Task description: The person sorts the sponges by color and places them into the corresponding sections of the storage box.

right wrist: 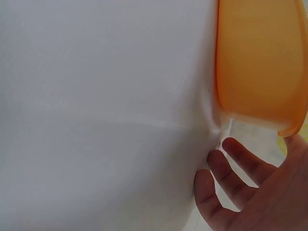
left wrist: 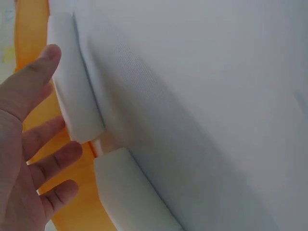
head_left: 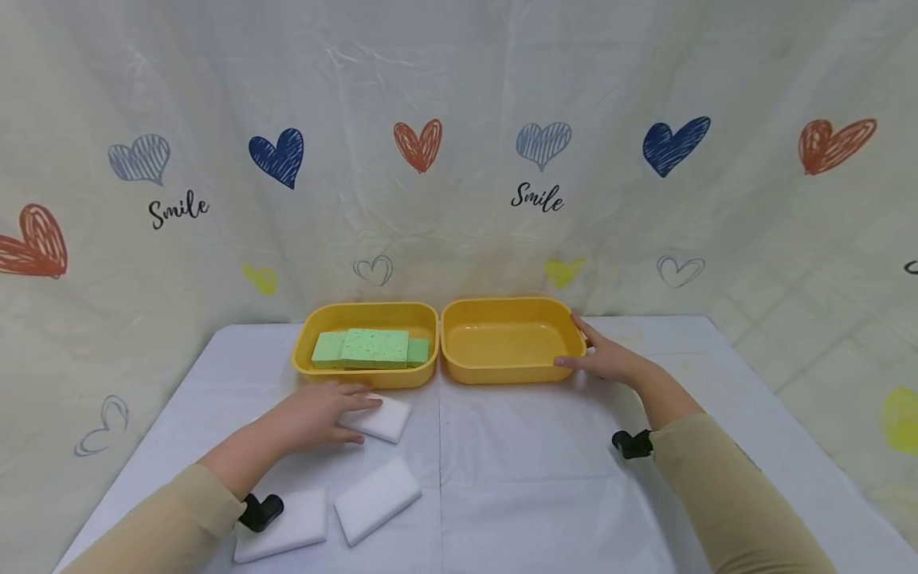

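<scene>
My left hand (head_left: 311, 418) reaches over a white sponge block (head_left: 387, 418) in front of the left yellow tub (head_left: 366, 380), its fingers spread. In the left wrist view a white block (left wrist: 74, 82) lies close to the thumb, with another white block (left wrist: 132, 192) below it; no grip shows. Green speckled sponges (head_left: 374, 348) lie inside the left tub. My right hand (head_left: 613, 360) is at the right end of the right yellow tub (head_left: 512, 373), which has nothing in it. In the right wrist view its loosely extended fingers (right wrist: 231, 173) sit beside the tub's end.
Two more white sponge blocks lie nearer the front: one tilted block (head_left: 378, 501) and one block (head_left: 290, 526) partly behind the left wrist strap. A white cloth (head_left: 531, 462) covers the table. Behind the tubs hangs a curtain (head_left: 459, 215) printed with hearts.
</scene>
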`<action>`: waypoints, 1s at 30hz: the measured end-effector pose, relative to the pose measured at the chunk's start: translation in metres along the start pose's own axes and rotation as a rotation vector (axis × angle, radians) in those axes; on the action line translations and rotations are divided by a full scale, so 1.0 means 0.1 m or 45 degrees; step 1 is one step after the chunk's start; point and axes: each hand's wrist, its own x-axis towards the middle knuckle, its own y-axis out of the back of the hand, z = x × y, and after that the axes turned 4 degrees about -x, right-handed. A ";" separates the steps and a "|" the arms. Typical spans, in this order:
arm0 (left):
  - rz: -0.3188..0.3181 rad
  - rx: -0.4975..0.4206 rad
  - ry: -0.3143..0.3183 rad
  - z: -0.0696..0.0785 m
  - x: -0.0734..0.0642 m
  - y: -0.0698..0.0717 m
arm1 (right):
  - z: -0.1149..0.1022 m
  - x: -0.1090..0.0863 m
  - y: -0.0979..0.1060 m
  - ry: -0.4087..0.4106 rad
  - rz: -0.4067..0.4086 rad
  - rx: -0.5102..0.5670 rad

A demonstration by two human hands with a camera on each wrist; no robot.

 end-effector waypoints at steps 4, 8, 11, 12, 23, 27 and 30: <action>-0.025 -0.015 0.044 0.03 0.03 0.00 | 0.00 0.00 0.01 0.000 -0.005 -0.009; -0.013 -0.017 0.070 0.05 0.06 0.00 | 0.01 0.01 0.02 0.001 -0.008 -0.015; 0.007 -0.034 0.084 0.07 0.07 0.00 | 0.02 0.01 0.03 -0.005 -0.012 -0.006; 0.010 -0.043 0.086 0.07 0.07 0.01 | 0.02 0.02 0.03 -0.005 -0.016 -0.003; -0.037 -0.030 0.100 0.01 -0.01 0.07 | -0.01 -0.01 0.02 -0.013 -0.018 0.014; -0.068 -0.058 0.100 -0.02 -0.02 0.10 | 0.00 -0.01 0.01 -0.015 -0.012 0.019; -0.088 -0.077 0.123 -0.03 -0.03 0.11 | 0.00 0.00 0.00 -0.012 -0.007 0.021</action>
